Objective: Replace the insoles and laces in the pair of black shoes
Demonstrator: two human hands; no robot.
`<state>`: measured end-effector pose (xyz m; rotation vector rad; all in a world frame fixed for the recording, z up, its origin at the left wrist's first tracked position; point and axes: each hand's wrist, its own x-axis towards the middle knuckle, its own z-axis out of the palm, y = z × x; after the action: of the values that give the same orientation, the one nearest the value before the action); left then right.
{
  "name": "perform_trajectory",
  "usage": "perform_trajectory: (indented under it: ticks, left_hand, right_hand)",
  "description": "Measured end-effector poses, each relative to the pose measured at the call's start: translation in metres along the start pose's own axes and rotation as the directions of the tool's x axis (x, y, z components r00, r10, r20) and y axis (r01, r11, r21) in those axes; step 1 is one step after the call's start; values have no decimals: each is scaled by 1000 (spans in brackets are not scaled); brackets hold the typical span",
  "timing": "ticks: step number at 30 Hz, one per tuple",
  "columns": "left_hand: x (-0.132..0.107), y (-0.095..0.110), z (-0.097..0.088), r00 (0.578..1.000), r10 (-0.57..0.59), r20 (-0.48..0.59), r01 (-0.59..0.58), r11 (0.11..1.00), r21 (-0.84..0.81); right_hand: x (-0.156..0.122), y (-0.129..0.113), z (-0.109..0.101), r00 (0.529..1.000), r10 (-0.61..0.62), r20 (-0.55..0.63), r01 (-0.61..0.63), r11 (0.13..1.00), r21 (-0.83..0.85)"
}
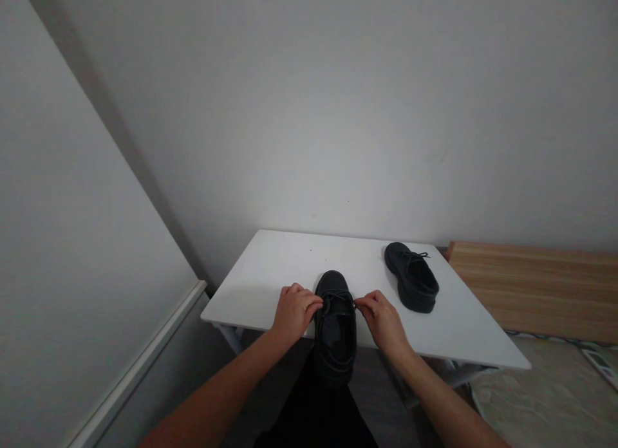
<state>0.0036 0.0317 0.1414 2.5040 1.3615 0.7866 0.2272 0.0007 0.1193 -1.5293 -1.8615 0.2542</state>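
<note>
White walls [309,113] rise ahead of you, and a white table [270,268] stands against them. Your left hand [294,311] is closed, its fingertips pinching the black lace [335,298] at the left side of the shoe's throat. That black shoe [335,332] sits between your hands, opening up and toe toward the wall, with its heel jutting past the table's near edge. Your right hand [379,318] is closed too, pinching the lace just right of the shoe. Further right, a second shoe [412,279], also black, rests on the table, apart from your hands. Past the table's right end lies a wooden board [531,287], with pale fabric [541,390] below it.
</note>
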Motion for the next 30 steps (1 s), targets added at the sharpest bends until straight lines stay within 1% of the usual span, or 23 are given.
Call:
perform_trajectory:
  ticks: [5, 9, 12, 16, 18, 20, 25, 30]
  left_hand:
    - [-5, 9, 3, 1000, -17, 11, 17, 1000, -10]
    - [-11, 16, 11, 997, -78, -16, 78, 996, -38]
    - [-13, 17, 19, 994, -105, -42, 103, 993, -51]
    - [-16, 13, 26, 990, -138, -22, 130, 968, -213]
    - [-20, 11, 28, 985, -175, -8, 165, 941, -296]
    - [-25, 10, 28, 977, -214, -14, 196, 918, -344]
    - [-34, 12, 30, 958, -283, -45, 243, 885, -397]
    - [-35, 13, 34, 958, -280, -56, 236, 889, -392]
  right_hand:
    - [-3, -5, -3, 1000, -16, -1, 16, 998, -62]
    - [-7, -9, -6, 1000, 3, 0, -3, 999, -36]
    - [-8, -9, -5, 1000, 20, -18, -21, 999, -34]
    - [-7, -9, -1, 999, 28, -30, -30, 999, -44]
    - [-6, -11, 0, 999, 22, -34, -23, 999, -28]
    - [-7, -14, 0, 999, 16, -31, -16, 1000, -14]
    - [-10, -20, 0, 1000, 20, -15, -20, 1000, -23]
    - [-14, -21, -2, 999, 28, -24, -28, 1000, -2]
